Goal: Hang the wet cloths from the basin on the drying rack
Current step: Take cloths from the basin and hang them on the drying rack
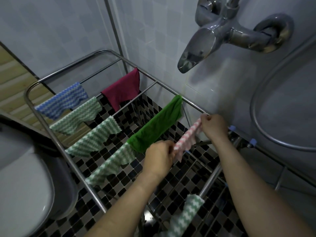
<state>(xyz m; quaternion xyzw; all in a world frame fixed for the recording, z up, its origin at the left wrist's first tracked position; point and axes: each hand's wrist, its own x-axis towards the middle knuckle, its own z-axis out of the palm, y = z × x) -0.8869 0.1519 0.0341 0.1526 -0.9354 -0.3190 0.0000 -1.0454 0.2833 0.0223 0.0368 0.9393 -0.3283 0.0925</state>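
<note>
**A:** Where's the cloth being hung?

**B:** Take the drying rack (pixel 58 144) from its left side. A blue-striped cloth (pixel 63 101) and three green-striped cloths (pixel 95 135) are draped over successive bars, with a maroon cloth (pixel 123 89) and a plain green cloth (pixel 157 124) further right. The pink-striped cloth (pixel 186 139) is just this side of the plain green one, stretched between both hands.

**A:** How do the hands hold it?

**B:** The left hand (pixel 159 156) pinches the nearer, lower end with its fingers curled. The right hand (pixel 213 127) is clenched on the far, upper end, close by the rack's right side rail. Neither is free.

**A:** Which way does it lie?

**B:** Its long axis runs from lower left to upper right, roughly parallel to the crossbars. A bare bar shows just beneath its right half. I'd judge the next move is to lower it over that bar, both hands together.

**A:** And the basin?

**B:** I can't make one out. Another green-striped cloth (pixel 188 212) hangs low between the forearms, but what it rests on or in is hidden.
</note>
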